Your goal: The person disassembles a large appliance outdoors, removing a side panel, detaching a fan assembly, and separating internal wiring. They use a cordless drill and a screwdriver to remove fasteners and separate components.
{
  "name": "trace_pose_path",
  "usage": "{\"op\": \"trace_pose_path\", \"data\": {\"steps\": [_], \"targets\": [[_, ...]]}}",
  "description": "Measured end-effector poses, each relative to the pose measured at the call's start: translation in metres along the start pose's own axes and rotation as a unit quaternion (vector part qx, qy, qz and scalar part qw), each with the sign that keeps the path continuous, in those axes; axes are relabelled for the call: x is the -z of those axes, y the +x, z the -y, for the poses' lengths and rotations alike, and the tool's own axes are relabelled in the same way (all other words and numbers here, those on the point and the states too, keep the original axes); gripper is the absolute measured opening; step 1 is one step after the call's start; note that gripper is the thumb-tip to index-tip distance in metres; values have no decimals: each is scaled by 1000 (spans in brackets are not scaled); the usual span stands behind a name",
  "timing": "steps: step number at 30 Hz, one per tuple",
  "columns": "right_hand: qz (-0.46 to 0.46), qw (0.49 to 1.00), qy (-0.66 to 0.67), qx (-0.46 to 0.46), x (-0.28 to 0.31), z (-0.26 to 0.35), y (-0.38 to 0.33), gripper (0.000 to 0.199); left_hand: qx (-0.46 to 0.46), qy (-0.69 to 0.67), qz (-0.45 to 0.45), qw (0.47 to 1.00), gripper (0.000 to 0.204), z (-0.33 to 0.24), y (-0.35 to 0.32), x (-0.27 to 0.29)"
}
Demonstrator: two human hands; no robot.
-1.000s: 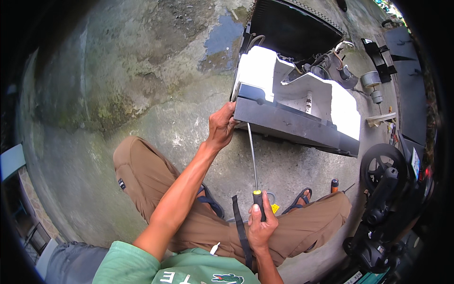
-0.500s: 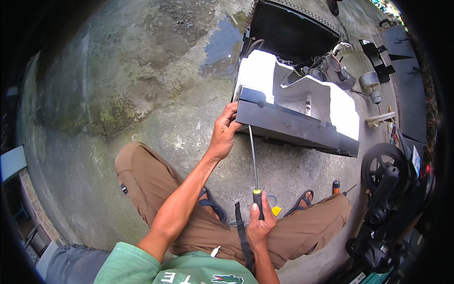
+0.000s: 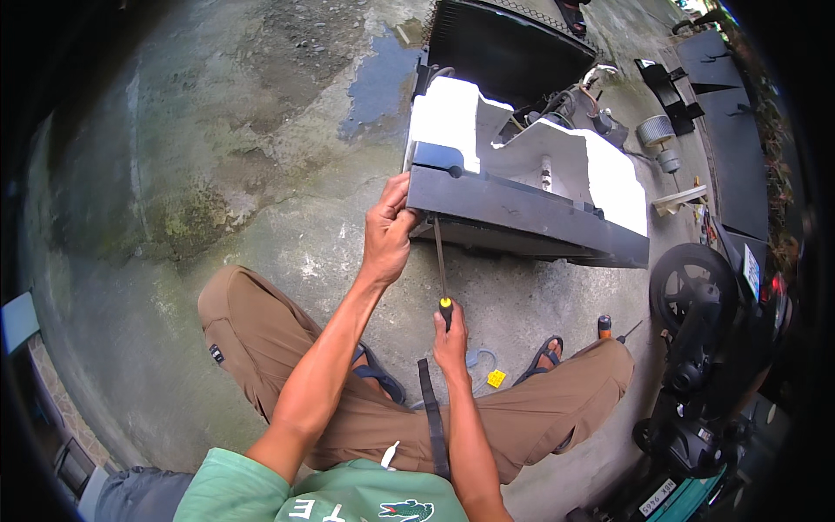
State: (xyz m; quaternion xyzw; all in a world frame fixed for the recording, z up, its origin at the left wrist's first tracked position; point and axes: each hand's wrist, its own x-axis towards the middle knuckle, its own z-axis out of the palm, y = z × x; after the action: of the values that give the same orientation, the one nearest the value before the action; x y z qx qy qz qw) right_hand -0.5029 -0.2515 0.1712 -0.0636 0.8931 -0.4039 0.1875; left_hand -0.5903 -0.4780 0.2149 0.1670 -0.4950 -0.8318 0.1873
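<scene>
1. Hiding under the dark front panel [image 3: 531, 213] of the dismantled appliance, the tip of the long screwdriver [image 3: 441, 271] cannot be seen; only its thin shaft and its black-and-yellow handle show.
2. Clamped around that handle is the right hand [image 3: 450, 337], its grip closed; the fingers on the far side of the handle are out of sight.
3. Gripping the near left corner of the panel is the left hand [image 3: 387, 233], fingers curled over the edge, so the fingertips are hidden behind it.
4. Behind the panel sit white foam blocks [image 3: 452, 117] and a tangle of wires [image 3: 565, 104]; the parts between them are too small to make out.
5. A black finned unit [image 3: 513, 48] at the top is cut off by the picture's rim.
6. A second, orange-handled screwdriver [image 3: 606, 327] lies beside the person's right knee, partly covered by the brown trousers [image 3: 261, 339].
7. The floor [image 3: 217, 130] is rough grey concrete outdoors, stained with green moss and holding a shallow puddle [image 3: 383, 83].
8. A parked scooter [image 3: 696, 348] stands at the right, half lost in the dark edge.
</scene>
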Motion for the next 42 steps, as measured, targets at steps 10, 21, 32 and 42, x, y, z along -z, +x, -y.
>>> {"op": "trace_pose_path", "data": {"steps": [10,21,32,42], "targets": [[100,918,-298,-242,10,-92,-14,45,110,-124,-61,984,50,9,27,29],[-338,728,596,0,205,19,179,60,210,211,-30,954,50,-46,73,-8],[-303,760,573,48,266,127,164,44,33,301,-60,951,44,-135,55,-46],[-259,754,550,249,342,293,161,34,-60,299,-76,949,44,-284,66,-51]]}}
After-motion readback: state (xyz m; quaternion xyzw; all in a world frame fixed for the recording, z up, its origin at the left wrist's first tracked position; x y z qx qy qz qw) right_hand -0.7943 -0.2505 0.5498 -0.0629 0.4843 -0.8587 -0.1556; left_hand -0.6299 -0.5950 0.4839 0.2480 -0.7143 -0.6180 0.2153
